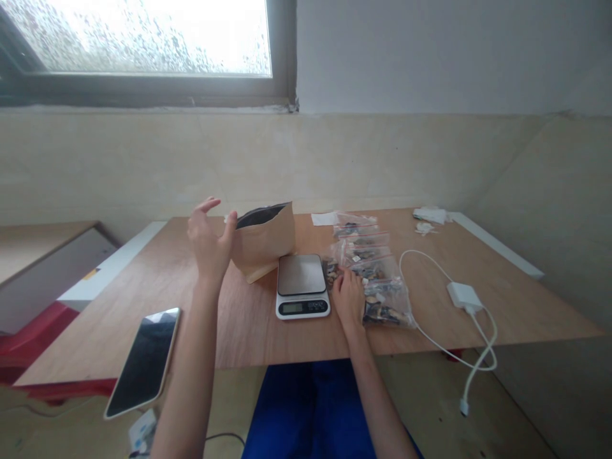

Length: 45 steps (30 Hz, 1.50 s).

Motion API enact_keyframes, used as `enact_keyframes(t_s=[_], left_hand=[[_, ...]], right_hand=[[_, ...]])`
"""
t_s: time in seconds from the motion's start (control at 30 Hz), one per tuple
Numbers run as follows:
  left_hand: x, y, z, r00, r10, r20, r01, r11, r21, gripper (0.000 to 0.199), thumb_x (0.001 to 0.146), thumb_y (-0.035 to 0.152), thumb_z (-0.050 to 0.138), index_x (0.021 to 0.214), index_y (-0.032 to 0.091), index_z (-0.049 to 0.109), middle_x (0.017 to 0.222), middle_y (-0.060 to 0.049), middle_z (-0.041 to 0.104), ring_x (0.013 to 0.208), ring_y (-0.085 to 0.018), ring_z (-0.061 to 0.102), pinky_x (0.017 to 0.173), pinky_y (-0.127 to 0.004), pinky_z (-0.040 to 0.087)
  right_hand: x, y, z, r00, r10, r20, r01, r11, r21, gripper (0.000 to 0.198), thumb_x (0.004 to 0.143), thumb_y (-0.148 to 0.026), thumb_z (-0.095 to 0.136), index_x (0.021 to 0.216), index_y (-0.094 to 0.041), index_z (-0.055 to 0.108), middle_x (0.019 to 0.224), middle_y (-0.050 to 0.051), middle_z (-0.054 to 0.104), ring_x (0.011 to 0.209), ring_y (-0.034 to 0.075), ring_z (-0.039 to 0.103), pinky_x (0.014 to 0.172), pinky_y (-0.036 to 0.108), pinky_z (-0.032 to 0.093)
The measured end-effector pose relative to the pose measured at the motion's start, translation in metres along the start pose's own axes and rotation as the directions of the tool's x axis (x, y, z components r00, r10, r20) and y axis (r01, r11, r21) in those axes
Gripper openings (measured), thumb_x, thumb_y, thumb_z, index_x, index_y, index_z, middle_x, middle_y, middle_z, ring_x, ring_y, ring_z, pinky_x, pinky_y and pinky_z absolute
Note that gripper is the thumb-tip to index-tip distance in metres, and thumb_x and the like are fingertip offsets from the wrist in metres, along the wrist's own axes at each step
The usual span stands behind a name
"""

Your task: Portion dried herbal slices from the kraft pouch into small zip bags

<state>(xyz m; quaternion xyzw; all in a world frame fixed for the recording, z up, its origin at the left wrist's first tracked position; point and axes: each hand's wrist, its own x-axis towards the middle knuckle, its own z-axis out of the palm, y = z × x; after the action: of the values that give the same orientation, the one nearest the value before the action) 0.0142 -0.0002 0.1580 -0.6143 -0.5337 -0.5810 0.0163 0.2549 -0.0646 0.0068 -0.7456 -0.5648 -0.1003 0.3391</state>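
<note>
My left hand (210,242) is raised at the left side of an open brown kraft paper bag (268,241). Its fingers are apart, and the thumb is at or close to the bag's rim. The paper bag stands tilted behind a white digital kitchen scale (303,307), whose metal plate is bare. To the right of the scale, my right hand (349,294) has its fingers bent and pressed together at a clear plastic zip bag (333,271) of small brown and dark pieces. The fingertips are partly hidden there.
Several more clear zip bags (385,299) with red seals lie in a column at right. A white adapter (463,296) with its cable lies farther right. A tablet (146,360) overhangs the front left edge. White paper scraps (428,217) lie at the back right.
</note>
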Motion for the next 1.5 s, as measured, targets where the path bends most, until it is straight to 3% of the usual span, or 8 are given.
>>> enact_keyframes(t_s=[0.17,0.3,0.43,0.57,0.7,0.93,1.33,1.5], left_hand=[[-0.058,0.021,-0.001,0.983,-0.075,-0.170,0.055,0.992,-0.116,0.023,0.088,0.032,0.037,0.101,0.019,0.052,0.108,-0.007,0.058,0.107,-0.018,0.053,0.090,-0.034,0.042],[-0.110,0.026,0.011,0.953,-0.300,0.035,0.297,0.911,-0.287,0.019,0.086,0.032,0.040,0.091,0.020,0.054,0.090,-0.003,0.060,0.080,-0.014,0.057,0.074,-0.027,0.045],[-0.145,0.032,0.023,0.847,-0.444,0.292,0.531,0.697,-0.482,0.017,0.083,0.035,0.048,0.090,0.021,0.054,0.085,-0.001,0.059,0.063,-0.010,0.054,0.062,-0.024,0.044],[-0.158,0.046,0.027,0.764,-0.440,0.471,0.645,0.543,-0.538,0.020,0.080,0.040,0.051,0.090,0.022,0.054,0.079,-0.001,0.058,0.061,-0.010,0.053,0.060,-0.023,0.044],[-0.156,0.059,0.024,0.725,-0.364,0.584,0.683,0.490,-0.542,0.024,0.080,0.044,0.050,0.084,0.021,0.055,0.072,-0.001,0.055,0.060,-0.011,0.052,0.059,-0.024,0.044],[-0.155,0.058,0.012,0.727,-0.409,0.551,0.684,0.492,-0.538,0.031,0.082,0.049,0.045,0.072,0.020,0.049,0.065,0.001,0.048,0.061,-0.011,0.048,0.058,-0.021,0.043],[-0.159,0.039,0.010,0.730,-0.330,0.598,0.634,0.653,-0.414,0.031,0.083,0.046,0.044,0.065,0.020,0.042,0.059,0.003,0.041,0.057,-0.011,0.041,0.054,-0.021,0.034],[-0.162,0.036,0.010,0.754,-0.312,0.578,0.576,0.737,-0.354,0.033,0.083,0.043,0.044,0.061,0.019,0.038,0.055,0.005,0.035,0.053,-0.009,0.035,0.051,-0.021,0.028]], right_hand=[[0.002,-0.003,-0.001,0.995,0.099,-0.014,-0.098,0.991,0.092,0.035,0.081,-0.015,0.037,0.111,-0.011,0.055,0.097,0.014,0.065,0.089,0.024,0.056,0.078,0.034,0.041],[0.011,-0.001,0.002,0.954,0.299,-0.027,-0.269,0.891,0.365,0.039,0.077,-0.018,0.041,0.113,-0.008,0.050,0.093,0.014,0.064,0.085,0.023,0.058,0.075,0.033,0.043],[0.021,-0.001,-0.003,0.886,0.449,0.114,-0.395,0.603,0.693,0.041,0.075,-0.023,0.042,0.112,-0.007,0.052,0.084,0.011,0.065,0.072,0.019,0.059,0.069,0.032,0.046],[0.018,-0.019,-0.033,0.913,0.326,0.244,-0.381,0.472,0.795,0.037,0.075,-0.029,0.049,0.106,-0.012,0.062,0.094,0.010,0.067,0.085,0.020,0.060,0.074,0.033,0.047],[0.002,-0.053,-0.069,0.930,0.102,0.353,-0.364,0.395,0.843,0.032,0.077,-0.030,0.054,0.104,-0.017,0.065,0.099,0.007,0.068,0.090,0.020,0.061,0.080,0.033,0.048],[-0.016,-0.084,-0.089,0.897,-0.219,0.383,-0.244,0.478,0.844,0.029,0.088,-0.034,0.046,0.095,-0.018,0.069,0.088,0.006,0.062,0.084,0.014,0.060,0.074,0.023,0.050],[-0.022,-0.079,-0.080,0.848,-0.202,0.490,-0.339,0.504,0.795,0.022,0.081,-0.035,0.055,0.080,-0.015,0.065,0.070,0.002,0.066,0.061,0.013,0.063,0.059,0.022,0.051],[-0.025,-0.087,-0.080,0.877,-0.117,0.466,-0.331,0.554,0.764,0.019,0.079,-0.032,0.055,0.068,-0.016,0.058,0.062,0.000,0.063,0.058,0.013,0.061,0.056,0.021,0.048]])
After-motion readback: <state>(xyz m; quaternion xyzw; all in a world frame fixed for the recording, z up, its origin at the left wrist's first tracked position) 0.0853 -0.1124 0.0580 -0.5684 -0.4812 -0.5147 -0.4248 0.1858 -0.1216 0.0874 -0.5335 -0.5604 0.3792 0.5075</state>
